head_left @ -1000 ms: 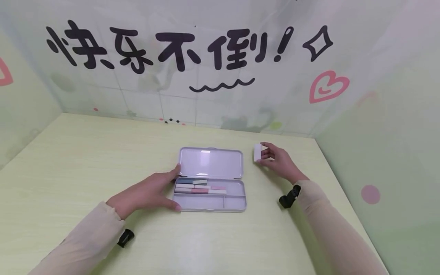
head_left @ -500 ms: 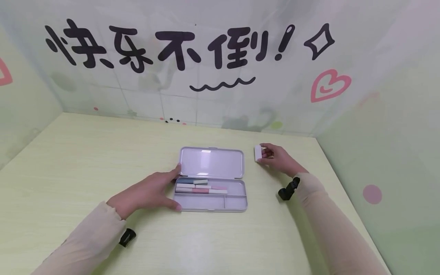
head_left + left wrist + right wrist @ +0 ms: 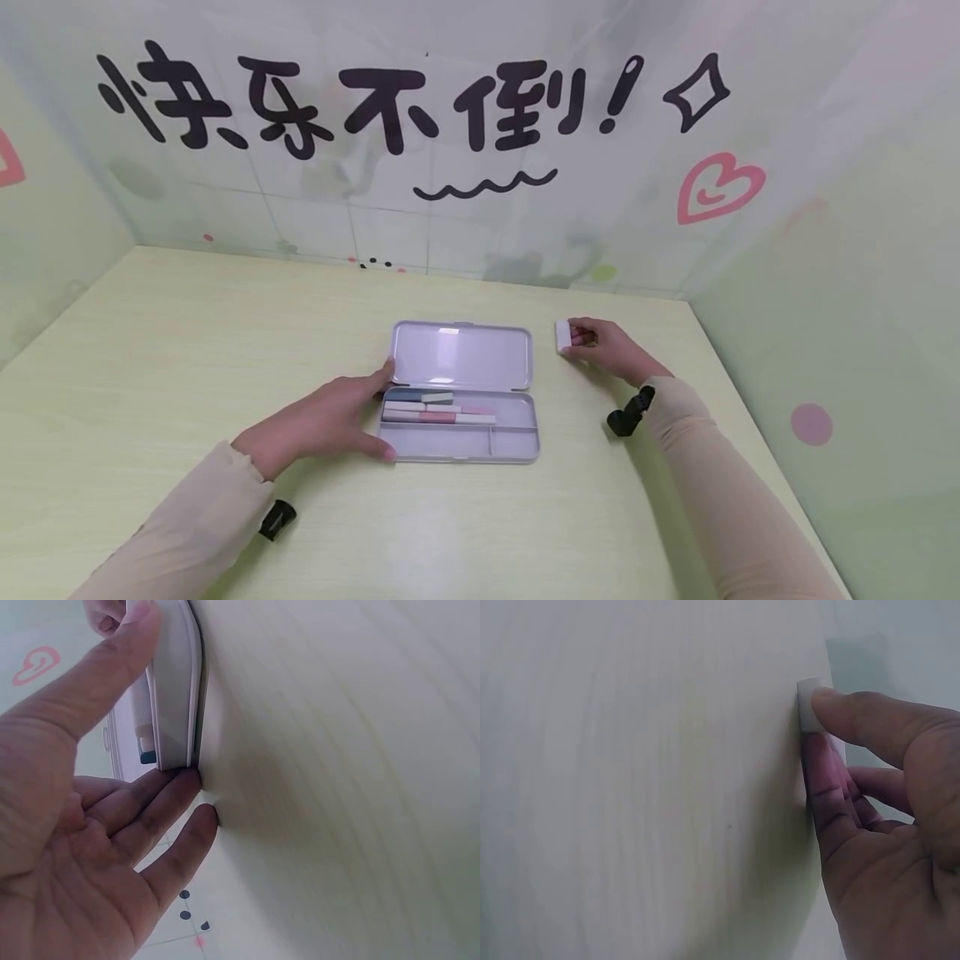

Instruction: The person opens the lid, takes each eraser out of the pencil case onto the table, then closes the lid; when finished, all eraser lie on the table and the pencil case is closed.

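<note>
Nearest, the left hand (image 3: 322, 421) spreads its thumb and nearly straight fingers wide, touching the left end of an open case (image 3: 438, 442). Pens (image 3: 437, 417) lie in its far compartment, below the raised lid (image 3: 461, 354). Off to the right, the right hand (image 3: 607, 346) pinches a white block (image 3: 563, 337), fingers parted only by its thickness. Hardly anything has shifted this past second; the block remains right of the lid, well outside the case, so the work seems paused. Farthest stands the lettered wall (image 3: 375, 225).
</note>
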### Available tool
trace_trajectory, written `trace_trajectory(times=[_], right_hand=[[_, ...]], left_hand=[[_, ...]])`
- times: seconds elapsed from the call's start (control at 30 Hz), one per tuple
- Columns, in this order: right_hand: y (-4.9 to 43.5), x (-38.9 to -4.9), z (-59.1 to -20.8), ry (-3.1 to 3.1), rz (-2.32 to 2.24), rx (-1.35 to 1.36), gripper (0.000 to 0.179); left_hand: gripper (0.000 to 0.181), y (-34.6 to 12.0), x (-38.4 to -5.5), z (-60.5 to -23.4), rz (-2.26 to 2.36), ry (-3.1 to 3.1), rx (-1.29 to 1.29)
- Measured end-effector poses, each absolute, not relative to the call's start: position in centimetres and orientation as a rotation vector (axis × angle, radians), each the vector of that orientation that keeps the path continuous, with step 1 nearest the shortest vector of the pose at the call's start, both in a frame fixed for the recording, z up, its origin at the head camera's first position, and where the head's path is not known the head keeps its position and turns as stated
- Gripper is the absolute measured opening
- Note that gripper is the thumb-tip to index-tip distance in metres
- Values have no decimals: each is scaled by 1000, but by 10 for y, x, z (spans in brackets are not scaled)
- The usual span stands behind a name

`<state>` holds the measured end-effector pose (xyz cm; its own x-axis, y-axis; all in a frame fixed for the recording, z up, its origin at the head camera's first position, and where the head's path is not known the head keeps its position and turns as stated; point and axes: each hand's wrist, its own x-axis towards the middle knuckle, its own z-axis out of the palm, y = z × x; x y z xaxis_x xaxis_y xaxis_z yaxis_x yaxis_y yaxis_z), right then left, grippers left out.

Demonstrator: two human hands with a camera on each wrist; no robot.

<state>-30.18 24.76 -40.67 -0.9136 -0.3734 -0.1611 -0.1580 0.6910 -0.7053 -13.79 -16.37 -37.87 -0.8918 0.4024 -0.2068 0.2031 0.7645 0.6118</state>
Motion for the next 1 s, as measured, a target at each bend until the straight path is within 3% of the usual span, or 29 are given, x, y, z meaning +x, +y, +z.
trace_trajectory(times=[0.6, 1.0], right_hand=[[253, -291, -399, 2617, -1037, -370, 62], [250, -265, -396, 2881, -1091, -611, 26]], left_hand=[[127, -165, -138, -379, 862, 2637, 471], [126, -163, -138, -380, 855, 2640, 472]])
